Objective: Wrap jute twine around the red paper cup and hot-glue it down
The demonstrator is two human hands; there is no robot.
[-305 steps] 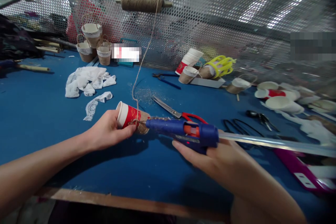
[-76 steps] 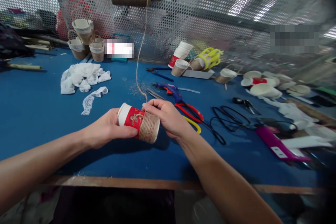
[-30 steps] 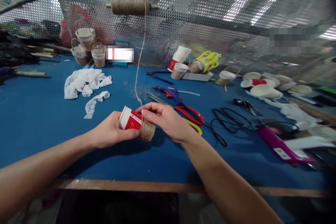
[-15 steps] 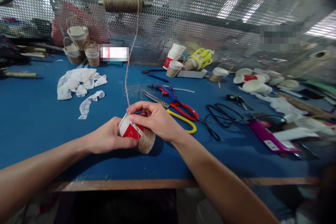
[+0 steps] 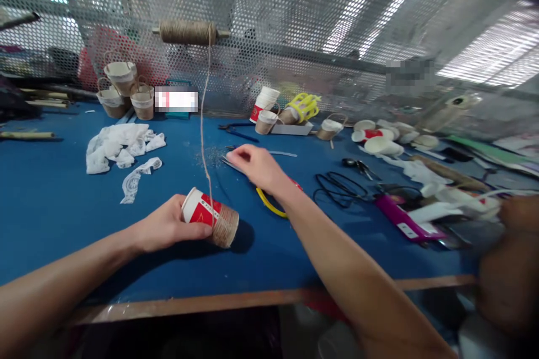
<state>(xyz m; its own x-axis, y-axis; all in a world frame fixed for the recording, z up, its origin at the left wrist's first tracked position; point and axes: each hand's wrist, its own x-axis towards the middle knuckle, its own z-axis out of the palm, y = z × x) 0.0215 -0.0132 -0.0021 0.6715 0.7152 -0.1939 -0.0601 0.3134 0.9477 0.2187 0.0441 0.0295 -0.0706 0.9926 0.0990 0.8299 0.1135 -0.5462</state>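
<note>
My left hand (image 5: 166, 229) is closed around a red paper cup (image 5: 199, 208) lying on its side on the blue table (image 5: 50, 202). The cup's lower half is wrapped in brown twine (image 5: 225, 227). A strand of twine (image 5: 202, 123) runs up from the cup to a spool (image 5: 187, 32) on the mesh wall. My right hand (image 5: 257, 166) is off the cup, reaching over the scissors (image 5: 269, 206) with its fingers stretched out. It covers the spot where the blue glue gun lay; only the glue stick (image 5: 283, 153) shows beside it.
White lace scraps (image 5: 113, 146) lie to the left. Finished twine-wrapped cups (image 5: 122, 87) stand at the back left. Stacked cups (image 5: 263, 106), pliers (image 5: 236, 130), a black cord (image 5: 337, 188), small scissors (image 5: 357, 165), lids (image 5: 379, 143) and a purple tool (image 5: 404, 219) crowd the right.
My right hand has let go of the twine at the cup and moved back and to the right, over the glue gun. The left hand still grips the cup.
</note>
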